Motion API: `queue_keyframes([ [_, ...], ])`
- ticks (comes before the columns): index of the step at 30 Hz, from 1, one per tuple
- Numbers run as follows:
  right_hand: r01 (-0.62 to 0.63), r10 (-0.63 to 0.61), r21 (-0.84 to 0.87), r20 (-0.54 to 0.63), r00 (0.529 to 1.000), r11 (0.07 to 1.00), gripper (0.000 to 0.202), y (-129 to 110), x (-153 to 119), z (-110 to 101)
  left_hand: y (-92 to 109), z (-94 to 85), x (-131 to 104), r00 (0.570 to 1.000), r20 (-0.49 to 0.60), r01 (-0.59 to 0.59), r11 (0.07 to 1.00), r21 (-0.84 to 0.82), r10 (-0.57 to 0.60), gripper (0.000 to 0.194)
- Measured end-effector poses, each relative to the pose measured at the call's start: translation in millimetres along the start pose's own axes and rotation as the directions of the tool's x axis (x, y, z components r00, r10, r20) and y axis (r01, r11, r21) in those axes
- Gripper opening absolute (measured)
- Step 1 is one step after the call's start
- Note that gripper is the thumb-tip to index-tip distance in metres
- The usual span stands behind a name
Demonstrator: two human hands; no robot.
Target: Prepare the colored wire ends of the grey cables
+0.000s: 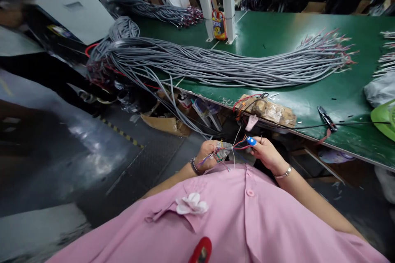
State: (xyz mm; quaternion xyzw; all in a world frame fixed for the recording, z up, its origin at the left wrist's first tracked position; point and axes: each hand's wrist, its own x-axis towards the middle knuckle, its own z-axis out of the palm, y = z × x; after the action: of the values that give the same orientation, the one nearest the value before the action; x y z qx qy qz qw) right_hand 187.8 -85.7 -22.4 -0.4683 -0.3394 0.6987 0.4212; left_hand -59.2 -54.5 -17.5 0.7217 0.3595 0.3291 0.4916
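Observation:
Close to my pink shirt, my left hand (210, 154) is closed round the stripped end of a grey cable (227, 146). Thin coloured wires fan out of that end, some hanging down past my left fingers. Opposite it, my right hand (268, 153) pinches a few of the wires (240, 144), orange, red and dark, drawn out to the right. Blue tape or a cover with white spots (252, 141) wraps a right-hand fingertip. A pale thread-like strand sticks up and down at the cable end. Both hands are in front of the table edge.
A long bundle of grey cables (216, 61) lies across the green table (265, 33). At the near edge are a taped wooden block (271, 113) and cutting pliers (327, 118). A green basin (384, 119) stands right. A white post (230, 8) rises behind. People are at the back and left.

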Motion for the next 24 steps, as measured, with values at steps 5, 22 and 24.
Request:
queue_keyframes([
  [5,0.14,-0.136,-0.031,0.11,0.985,0.99,0.046,-9,-9,11,-13,0.6,-3,0.999,0.026,0.025,0.997,-0.07,-0.024,0.036],
  [22,0.039,0.05,0.5,-0.163,0.985,0.865,0.03,1,20,-16,10,2.2,7,0.997,0.071,0.057,0.971,-0.234,-0.041,0.029],
  [24,-0.003,0.069,0.491,-0.117,0.991,0.871,0.027,1,25,-19,8,2.0,14,0.999,0.001,0.04,0.955,-0.293,-0.041,0.025],
])
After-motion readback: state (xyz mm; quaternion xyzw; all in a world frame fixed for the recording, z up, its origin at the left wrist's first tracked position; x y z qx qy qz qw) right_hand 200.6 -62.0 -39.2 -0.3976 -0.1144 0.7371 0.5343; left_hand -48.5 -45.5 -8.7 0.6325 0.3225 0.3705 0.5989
